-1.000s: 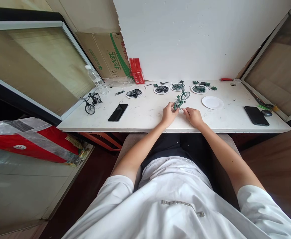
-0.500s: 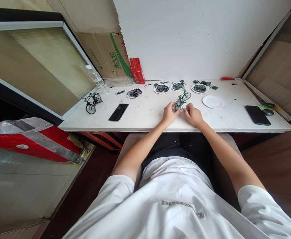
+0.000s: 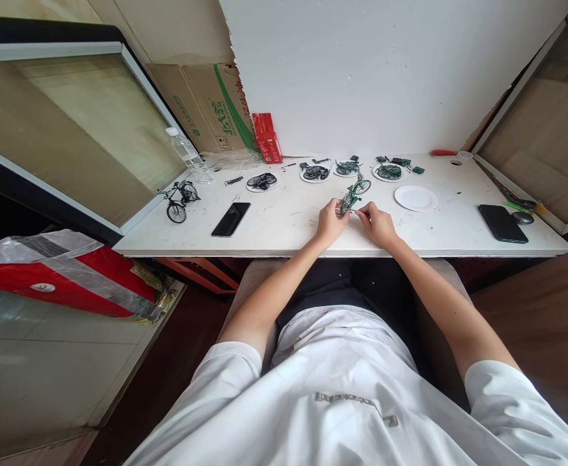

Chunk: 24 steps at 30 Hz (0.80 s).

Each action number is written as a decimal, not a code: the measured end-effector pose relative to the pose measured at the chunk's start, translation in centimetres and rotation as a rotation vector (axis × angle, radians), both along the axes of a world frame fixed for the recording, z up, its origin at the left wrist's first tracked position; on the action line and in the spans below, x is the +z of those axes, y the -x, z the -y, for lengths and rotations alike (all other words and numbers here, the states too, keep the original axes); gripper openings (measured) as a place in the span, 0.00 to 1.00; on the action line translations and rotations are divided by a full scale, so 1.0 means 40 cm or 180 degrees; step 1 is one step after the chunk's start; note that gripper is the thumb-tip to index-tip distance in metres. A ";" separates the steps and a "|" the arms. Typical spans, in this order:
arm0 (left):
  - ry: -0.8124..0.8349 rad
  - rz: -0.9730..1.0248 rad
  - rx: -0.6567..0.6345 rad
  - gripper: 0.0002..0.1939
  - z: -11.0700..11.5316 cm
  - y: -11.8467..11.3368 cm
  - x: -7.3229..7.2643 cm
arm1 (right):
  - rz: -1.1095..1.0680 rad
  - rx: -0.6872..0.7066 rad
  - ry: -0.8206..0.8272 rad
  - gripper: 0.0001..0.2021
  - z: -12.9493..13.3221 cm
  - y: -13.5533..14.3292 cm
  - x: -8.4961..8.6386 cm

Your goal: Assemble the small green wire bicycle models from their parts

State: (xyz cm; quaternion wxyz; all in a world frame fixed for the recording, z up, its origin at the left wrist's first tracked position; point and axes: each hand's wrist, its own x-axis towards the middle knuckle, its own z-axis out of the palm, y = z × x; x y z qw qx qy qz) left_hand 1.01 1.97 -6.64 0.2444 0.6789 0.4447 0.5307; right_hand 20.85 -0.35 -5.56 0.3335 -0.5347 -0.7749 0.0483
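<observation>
A small green model bicycle [image 3: 360, 188] is held near the front of the table, tilted, with one wheel up and away from me. My left hand [image 3: 331, 223] is closed around its near end, so part of that wheel is hidden by the fingers. Close on the other side, my right hand [image 3: 378, 224] is pinched on a thin rod-like piece [image 3: 354, 211] that points toward the bicycle's near wheel. The rod is too small to name, and whether it touches the bicycle I cannot tell.
Plates of black [image 3: 263, 182] and green bicycle parts [image 3: 389, 172] line the back. A bare white plate [image 3: 416, 199] lies right of my hands. A finished-looking black model bicycle [image 3: 177, 200], a phone [image 3: 231, 219] and a bottle [image 3: 189, 155] stand left; a black device [image 3: 502, 224] lies right.
The green bicycle has shifted and turned slightly to the left in my left hand. My right hand has moved a little left, and the thin rod shows more clearly.
</observation>
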 end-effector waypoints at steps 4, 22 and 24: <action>0.0032 -0.0035 -0.0023 0.12 0.003 -0.001 0.002 | 0.0125 -0.0214 -0.0013 0.27 -0.006 0.000 -0.004; 0.0177 0.0116 -0.0013 0.13 0.003 0.000 0.011 | 0.0010 0.0168 0.0126 0.18 0.010 0.006 0.010; 0.0122 0.0086 -0.0011 0.13 0.000 0.002 0.006 | -0.0003 0.0218 0.0108 0.18 0.008 0.004 0.007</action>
